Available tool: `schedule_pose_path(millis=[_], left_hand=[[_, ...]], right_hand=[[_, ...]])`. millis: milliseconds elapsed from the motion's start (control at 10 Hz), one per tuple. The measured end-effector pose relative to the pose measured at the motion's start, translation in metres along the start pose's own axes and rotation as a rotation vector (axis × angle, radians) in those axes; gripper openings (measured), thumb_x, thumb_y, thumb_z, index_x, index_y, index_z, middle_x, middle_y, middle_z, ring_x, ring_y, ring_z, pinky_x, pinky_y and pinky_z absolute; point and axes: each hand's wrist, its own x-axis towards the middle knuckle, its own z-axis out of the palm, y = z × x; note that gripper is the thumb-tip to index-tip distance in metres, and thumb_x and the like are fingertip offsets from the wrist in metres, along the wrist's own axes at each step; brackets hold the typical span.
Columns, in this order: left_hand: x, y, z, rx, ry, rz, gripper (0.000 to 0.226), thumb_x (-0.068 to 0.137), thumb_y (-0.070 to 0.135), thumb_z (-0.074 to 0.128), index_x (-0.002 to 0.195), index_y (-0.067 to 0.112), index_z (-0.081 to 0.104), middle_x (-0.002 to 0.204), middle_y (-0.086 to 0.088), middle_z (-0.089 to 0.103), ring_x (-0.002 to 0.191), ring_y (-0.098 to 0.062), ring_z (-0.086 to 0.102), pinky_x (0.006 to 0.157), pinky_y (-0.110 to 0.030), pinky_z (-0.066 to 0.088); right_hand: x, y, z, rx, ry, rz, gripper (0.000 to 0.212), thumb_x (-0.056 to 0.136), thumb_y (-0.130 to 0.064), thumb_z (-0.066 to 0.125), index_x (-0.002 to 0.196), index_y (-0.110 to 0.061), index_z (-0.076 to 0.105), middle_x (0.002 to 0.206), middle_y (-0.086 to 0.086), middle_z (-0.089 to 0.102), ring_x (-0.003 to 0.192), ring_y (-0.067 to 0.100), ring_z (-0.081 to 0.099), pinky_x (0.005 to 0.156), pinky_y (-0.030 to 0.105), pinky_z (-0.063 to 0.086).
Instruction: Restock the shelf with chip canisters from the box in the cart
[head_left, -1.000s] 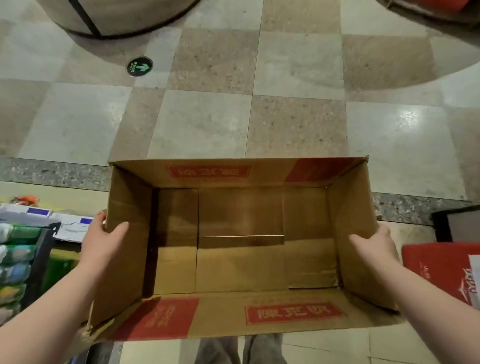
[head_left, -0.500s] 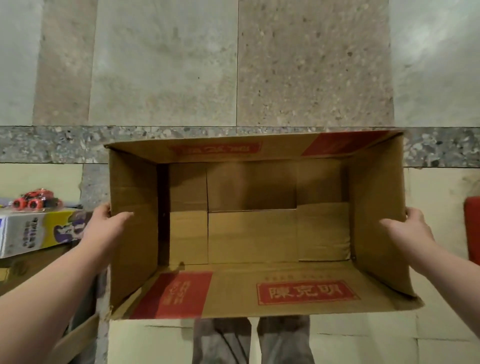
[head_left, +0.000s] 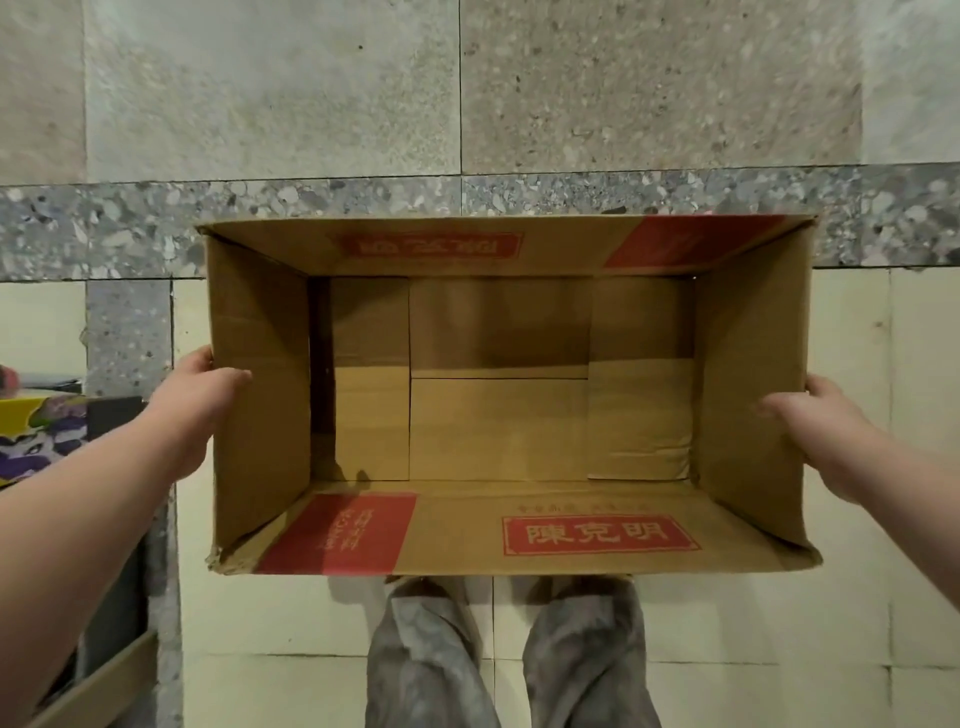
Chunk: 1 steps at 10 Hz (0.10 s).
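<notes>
Clasped by its end walls, the box (head_left: 260, 415) hangs between our left hand (head_left: 200, 387) and right hand (head_left: 797, 413), thumbs inside, fingers outside; it hovers over the floor (head_left: 311, 104) before our legs (head_left: 431, 665), empty; unloading looks done, so next we likely set it aside, level.

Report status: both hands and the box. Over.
Left hand grips cardboard box by its left wall, right hand by the right wall. Box open-topped, nothing inside. Colourful package at left, apart from the box.
</notes>
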Motion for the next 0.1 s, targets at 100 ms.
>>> schedule_pose_path(millis=[100], left_hand=[[-0.0020, -0.0067, 0.0027, 0.066, 0.023, -0.008, 0.049, 0.098, 0.019, 0.049, 0.144, 0.019, 0.033, 0.136, -0.012, 0.050, 0.116, -0.031, 0.053, 0.097, -0.046, 0.044]], right_hand=[[0.0008, 0.0057, 0.0024, -0.056, 0.041, 0.001, 0.064, 0.093, -0.018, 0.055, 0.149, -0.016, 0.023, 0.146, 0.015, 0.038, 0.129, 0.039, 0.041, 0.106, 0.052, 0.038]])
